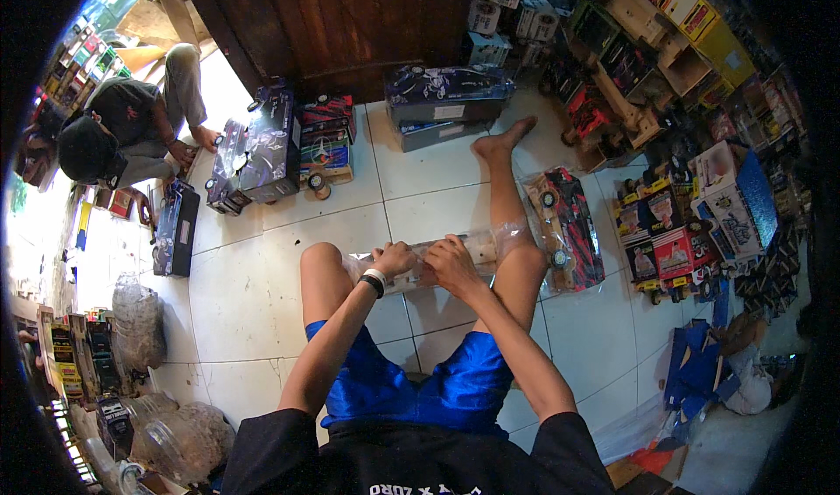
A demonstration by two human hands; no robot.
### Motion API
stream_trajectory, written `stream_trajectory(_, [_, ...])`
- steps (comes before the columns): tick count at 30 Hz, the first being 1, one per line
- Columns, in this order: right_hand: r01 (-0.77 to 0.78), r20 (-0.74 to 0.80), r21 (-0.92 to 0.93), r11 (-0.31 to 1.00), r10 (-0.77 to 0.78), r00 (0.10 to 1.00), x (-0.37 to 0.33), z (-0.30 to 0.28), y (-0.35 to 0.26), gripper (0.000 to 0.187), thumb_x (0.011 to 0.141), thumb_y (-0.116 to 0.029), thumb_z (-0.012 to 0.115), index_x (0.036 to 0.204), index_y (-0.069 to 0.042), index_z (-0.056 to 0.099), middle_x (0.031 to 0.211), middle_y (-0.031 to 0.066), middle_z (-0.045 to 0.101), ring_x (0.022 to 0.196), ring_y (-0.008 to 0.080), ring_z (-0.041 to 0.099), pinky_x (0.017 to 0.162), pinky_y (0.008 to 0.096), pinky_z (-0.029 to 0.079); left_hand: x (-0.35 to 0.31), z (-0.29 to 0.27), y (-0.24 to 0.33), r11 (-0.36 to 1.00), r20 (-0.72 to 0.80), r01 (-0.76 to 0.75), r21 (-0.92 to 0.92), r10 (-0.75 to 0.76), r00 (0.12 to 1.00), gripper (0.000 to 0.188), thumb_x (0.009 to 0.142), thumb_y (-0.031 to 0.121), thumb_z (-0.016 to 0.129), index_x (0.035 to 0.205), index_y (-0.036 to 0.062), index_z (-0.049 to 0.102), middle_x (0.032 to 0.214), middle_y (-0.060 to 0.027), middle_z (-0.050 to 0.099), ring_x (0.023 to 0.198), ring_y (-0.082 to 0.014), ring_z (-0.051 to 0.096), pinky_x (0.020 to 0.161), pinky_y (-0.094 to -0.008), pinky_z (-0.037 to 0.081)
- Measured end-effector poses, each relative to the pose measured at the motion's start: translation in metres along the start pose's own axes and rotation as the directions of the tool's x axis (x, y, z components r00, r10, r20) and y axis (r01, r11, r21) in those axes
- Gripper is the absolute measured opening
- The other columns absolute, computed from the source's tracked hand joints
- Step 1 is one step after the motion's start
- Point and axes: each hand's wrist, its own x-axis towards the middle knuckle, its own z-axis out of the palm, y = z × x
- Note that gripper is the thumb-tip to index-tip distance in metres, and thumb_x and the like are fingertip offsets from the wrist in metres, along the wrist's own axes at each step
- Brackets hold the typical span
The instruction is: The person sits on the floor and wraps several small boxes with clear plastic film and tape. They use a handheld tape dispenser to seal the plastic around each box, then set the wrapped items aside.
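Note:
A long, pale piece in crinkled clear plastic (500, 235) lies crosswise between my knees. What the piece is, I cannot make out. My left hand (393, 259), with bands at its wrist, has its fingers closed on the plastic left of the middle. Beside it my right hand (451, 265) pinches the plastic with bent fingers. Just right of my right knee a red and black toy truck (573, 228) with black wheels rests on the floor, wrapped in clear film.
Dark boxy toy trucks (262, 149) stand ahead on the left, near a crouching person (131, 132) touching one. More boxed toys (446, 92) stand by the brown wooden door (341, 22). On the right are several toy trucks (661, 232) and stacked shelves (621, 84). Plastic bags (179, 434) lie lower left.

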Motion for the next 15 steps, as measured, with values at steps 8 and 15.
stream_trajectory(8, [-0.216,0.099,0.166,0.962,0.202,0.974,0.004,0.016,0.007,0.005,0.085,-0.010,0.071,0.086,-0.009,0.077,0.097,0.0060,0.075,0.112,0.0256,0.065,0.114,0.0486,0.036,-0.070,-0.042,0.050,0.980,-0.407,-0.198,-0.013,0.175,0.896,0.025,0.092,0.020,0.073,0.115,0.0106,0.073,0.114,-0.0119,0.071,0.108,-0.0363,0.068,0.093,-0.0462,0.058])
stream_trajectory(15, [-0.274,0.143,0.192,0.943,0.249,0.958,0.012,0.019,0.014,0.007,0.085,-0.014,0.074,0.084,-0.008,0.077,0.108,0.0056,0.073,0.116,0.0267,0.062,0.114,0.0487,0.033,-0.064,-0.036,0.048,0.979,-0.403,-0.203,-0.009,0.183,0.897,0.024,0.082,0.005,0.071,0.101,0.0134,0.082,0.103,-0.0113,0.076,0.108,-0.0331,0.067,0.097,-0.0432,0.054])
